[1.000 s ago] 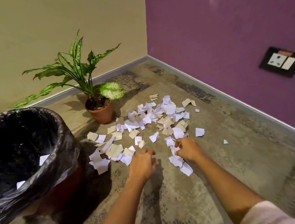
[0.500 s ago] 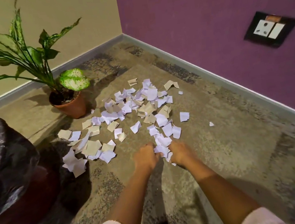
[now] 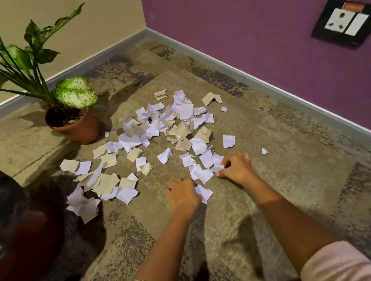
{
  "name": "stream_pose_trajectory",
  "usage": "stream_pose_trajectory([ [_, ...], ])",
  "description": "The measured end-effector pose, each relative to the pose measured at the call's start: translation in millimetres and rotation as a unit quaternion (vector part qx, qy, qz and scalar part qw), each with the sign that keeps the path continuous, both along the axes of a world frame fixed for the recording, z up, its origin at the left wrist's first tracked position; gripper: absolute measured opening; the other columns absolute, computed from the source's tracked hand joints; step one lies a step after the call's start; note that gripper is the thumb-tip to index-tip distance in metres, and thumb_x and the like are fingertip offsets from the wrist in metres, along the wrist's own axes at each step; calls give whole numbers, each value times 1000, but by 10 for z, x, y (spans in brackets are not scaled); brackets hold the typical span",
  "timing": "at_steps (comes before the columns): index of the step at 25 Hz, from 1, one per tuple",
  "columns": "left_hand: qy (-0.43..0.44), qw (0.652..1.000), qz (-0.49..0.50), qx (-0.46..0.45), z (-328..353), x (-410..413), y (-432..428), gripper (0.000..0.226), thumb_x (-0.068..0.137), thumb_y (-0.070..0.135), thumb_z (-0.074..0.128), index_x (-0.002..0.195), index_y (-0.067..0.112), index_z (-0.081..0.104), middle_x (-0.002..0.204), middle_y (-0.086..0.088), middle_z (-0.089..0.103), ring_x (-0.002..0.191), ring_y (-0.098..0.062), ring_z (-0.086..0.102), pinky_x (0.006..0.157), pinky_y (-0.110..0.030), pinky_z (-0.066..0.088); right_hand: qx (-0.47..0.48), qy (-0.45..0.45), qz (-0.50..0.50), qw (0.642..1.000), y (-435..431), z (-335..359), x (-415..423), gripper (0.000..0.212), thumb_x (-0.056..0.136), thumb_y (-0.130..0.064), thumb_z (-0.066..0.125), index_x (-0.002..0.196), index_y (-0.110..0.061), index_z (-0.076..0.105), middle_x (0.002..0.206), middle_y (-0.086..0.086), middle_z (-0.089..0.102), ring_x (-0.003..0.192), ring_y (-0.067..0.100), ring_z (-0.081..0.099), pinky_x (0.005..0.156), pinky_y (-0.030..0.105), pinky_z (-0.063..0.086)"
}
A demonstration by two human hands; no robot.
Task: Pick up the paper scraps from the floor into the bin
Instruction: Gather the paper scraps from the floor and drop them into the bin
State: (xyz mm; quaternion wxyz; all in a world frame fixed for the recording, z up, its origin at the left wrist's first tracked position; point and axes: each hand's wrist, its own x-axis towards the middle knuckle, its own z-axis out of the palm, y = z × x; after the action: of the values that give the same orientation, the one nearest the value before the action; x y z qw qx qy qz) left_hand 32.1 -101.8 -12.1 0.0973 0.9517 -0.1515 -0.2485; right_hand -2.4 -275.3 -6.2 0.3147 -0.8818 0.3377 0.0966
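Since a second ago the view swings right: the black-bagged round bin (image 3: 8,220) slides to the left edge, its mouth now out of sight. Both hands shift toward the near right fringe of the pile.

Torn white and tan paper scraps (image 3: 157,143) lie spread across the mottled grey-brown floor (image 3: 302,196), thickest in the middle, with a second clump near the bin and a few strays out toward the purple wall (image 3: 259,28).

Right hand (image 3: 236,167): fingers curled in, pinching the edge of a white scrap at the pile's near rim. Left hand (image 3: 182,195): knuckles up, fingers folded under, touching a white scrap beside it; I cannot tell whether it grips that scrap or only rests on it.

Progress, as I judge it: early. Nearly all the scraps are on the floor. What the bin holds I cannot see from here. Left to do: gather handfuls, carry left, drop, repeat many times, then chase the strays.

Terracotta pot with a leafy green plant (image 3: 74,127) stands just behind the pile's left side. Black wall socket plate (image 3: 346,22) far right.
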Motion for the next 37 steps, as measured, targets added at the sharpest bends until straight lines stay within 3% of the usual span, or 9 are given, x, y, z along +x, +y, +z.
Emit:
stream_pose_trajectory([
  [4, -5, 997, -33, -65, 30, -48, -19, 29, 82, 13, 60, 110, 14, 50, 100, -4, 68, 102, -27, 61, 93, -37, 29, -23, -33, 33, 999, 22, 25, 213, 22, 67, -35, 79, 74, -30, 59, 115, 7, 44, 119, 29, 31, 102, 37, 32],
  [7, 26, 991, -2, -129, 54, 26, 37, 31, 84, 13, 58, 113, 16, 46, 94, 1, 70, 97, -26, 64, 99, -41, 27, -34, -30, 50, 998, 65, 23, 379, 29, 71, -28, 79, 91, -25, 58, 121, 9, 44, 122, 33, 35, 106, 42, 33],
  [12, 31, 978, 44, -203, 70, 335, 44, 85, 80, 24, 74, 147, 18, 21, 85, 5, 63, 102, -28, 64, 103, -49, 37, -20, 18, 39, 999, 118, 37, 558, 88, 68, -29, 84, 137, -16, 32, 139, 15, 40, 130, 38, 35, 109, 46, 32],
  [15, 75, 977, 37, -194, 44, 535, -43, 121, 73, 27, 82, 154, 15, -6, 122, -10, 64, 113, -31, 61, 96, -45, 48, -23, 52, 50, 997, 152, 20, 620, 101, 70, -33, 83, 148, -16, 20, 149, 17, 30, 136, 38, 28, 113, 45, 29],
  [17, 93, 980, 39, -173, 32, 648, -107, 127, 66, 33, 88, 154, 11, 0, 141, -12, 52, 122, -30, 56, 96, -41, 48, -24, 68, 65, 995, 157, -5, 663, 106, 72, -33, 82, 151, -17, 13, 152, 17, 25, 138, 38, 23, 113, 46, 29],
  [20, 77, 994, -12, -80, 47, 655, -237, 116, 58, 52, 87, 145, 9, 24, 136, -12, 54, 121, -30, 55, 90, -37, 47, -11, 63, 84, 994, 123, -32, 712, 110, 72, -29, 82, 152, -32, 7, 153, 16, 20, 139, 39, 20, 109, 52, 35],
  [23, 49, 998, -32, -2, 37, 559, -324, 111, 60, 53, 85, 144, 15, 24, 132, -14, 52, 117, -33, 57, 84, -39, 49, -10, 51, 113, 992, 117, -62, 734, 93, 74, -21, 79, 145, -46, 24, 145, 16, 24, 137, 38, 21, 106, 52, 39],
  [28, 42, 995, 24, -92, 34, 511, -343, 68, 74, 22, 80, 131, 25, 44, 115, -13, 63, 102, -33, 63, 74, -38, 49, -32, -2, 140, 990, 141, -156, 741, 41, 80, -15, 73, 118, -28, 63, 131, 11, 38, 128, 32, 33, 104, 41, 41],
  [37, 40, 973, 126, -192, -8, 495, -71, 21, 78, 6, 69, 94, 18, 72, 100, -7, 73, 96, -28, 66, 81, -36, 54, 2, -33, 42, 999, 162, -155, 611, 22, 81, -14, 71, 103, -18, 71, 118, 10, 61, 99, 33, 64, 85, 41, 55],
])
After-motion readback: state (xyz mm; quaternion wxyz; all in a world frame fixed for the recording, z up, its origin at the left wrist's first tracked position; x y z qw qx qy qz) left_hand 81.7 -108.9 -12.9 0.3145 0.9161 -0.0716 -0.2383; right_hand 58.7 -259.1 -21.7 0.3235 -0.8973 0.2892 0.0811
